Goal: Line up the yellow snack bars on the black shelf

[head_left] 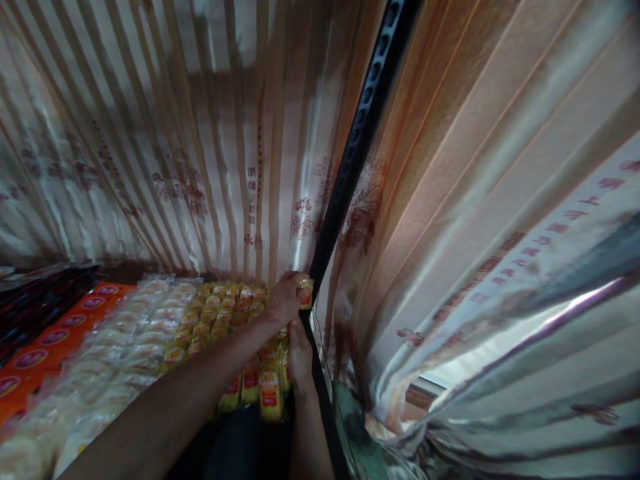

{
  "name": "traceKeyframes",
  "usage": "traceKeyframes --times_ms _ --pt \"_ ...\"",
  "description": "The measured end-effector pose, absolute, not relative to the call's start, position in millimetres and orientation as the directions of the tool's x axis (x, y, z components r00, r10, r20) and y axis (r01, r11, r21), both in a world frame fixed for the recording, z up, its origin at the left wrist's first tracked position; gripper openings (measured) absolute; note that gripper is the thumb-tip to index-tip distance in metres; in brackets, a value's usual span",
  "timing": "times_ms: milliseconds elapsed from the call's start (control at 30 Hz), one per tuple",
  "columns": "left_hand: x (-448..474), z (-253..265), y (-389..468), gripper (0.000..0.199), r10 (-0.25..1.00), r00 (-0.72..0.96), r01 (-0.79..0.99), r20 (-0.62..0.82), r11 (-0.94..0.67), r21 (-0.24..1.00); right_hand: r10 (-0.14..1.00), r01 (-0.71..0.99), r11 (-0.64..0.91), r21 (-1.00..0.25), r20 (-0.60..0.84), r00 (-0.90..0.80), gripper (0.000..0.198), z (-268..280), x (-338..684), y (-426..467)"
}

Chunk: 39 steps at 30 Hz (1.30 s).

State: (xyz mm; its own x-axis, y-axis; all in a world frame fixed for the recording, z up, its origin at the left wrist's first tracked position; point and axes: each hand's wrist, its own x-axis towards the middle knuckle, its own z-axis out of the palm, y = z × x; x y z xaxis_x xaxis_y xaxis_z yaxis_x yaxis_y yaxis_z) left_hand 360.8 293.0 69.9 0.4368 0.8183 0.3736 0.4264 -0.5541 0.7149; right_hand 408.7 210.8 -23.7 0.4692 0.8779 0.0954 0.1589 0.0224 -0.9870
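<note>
My left hand [286,298] reaches across to the far right corner of a stocked surface. A small yellow-wrapped snack packet [305,293] with an orange-red label is in its fingers, right beside a black slotted post [350,160]. Just below, my right hand [301,353] is close to the right edge, next to rows of the same yellow packets [225,313]. Its fingers point up toward my left hand and are partly hidden, so I cannot tell what they hold. One yellow packet [271,395] stands at the near end of the rows.
Clear-wrapped round pale snacks [135,333] lie left of the yellow packets. Beyond them are an orange printed box strip [55,337] and dark packages [35,307]. Pleated printed curtains [225,133] hang behind and on the right. A thin wire runs beside the post.
</note>
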Motion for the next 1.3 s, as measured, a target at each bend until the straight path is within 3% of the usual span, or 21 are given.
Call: traceKeyframes --times_ms 133,567,867,1300 --pt "362.5 60.6 298.9 0.036 0.762 0.544 0.459 0.351 -0.621 0.636 0.882 0.172 0.011 -0.985 0.091 0.463 0.059 -25.3 409.5 210.8" --pt "363.6 58.7 305.2 0.03 0.776 0.569 0.549 0.271 -0.604 0.577 0.822 0.238 0.016 -0.971 0.148 0.549 0.053 -24.5 407.0 212.7" --pt "363.2 63.5 297.2 0.022 0.755 0.636 0.67 0.159 -0.643 0.37 0.777 0.224 0.043 -0.974 0.173 0.605 0.05 -26.8 407.5 214.7" --pt "366.4 49.3 306.3 0.017 0.769 0.582 0.674 0.266 -0.638 0.372 0.79 0.407 0.027 -0.913 0.269 0.551 0.055 -21.4 409.1 211.7"
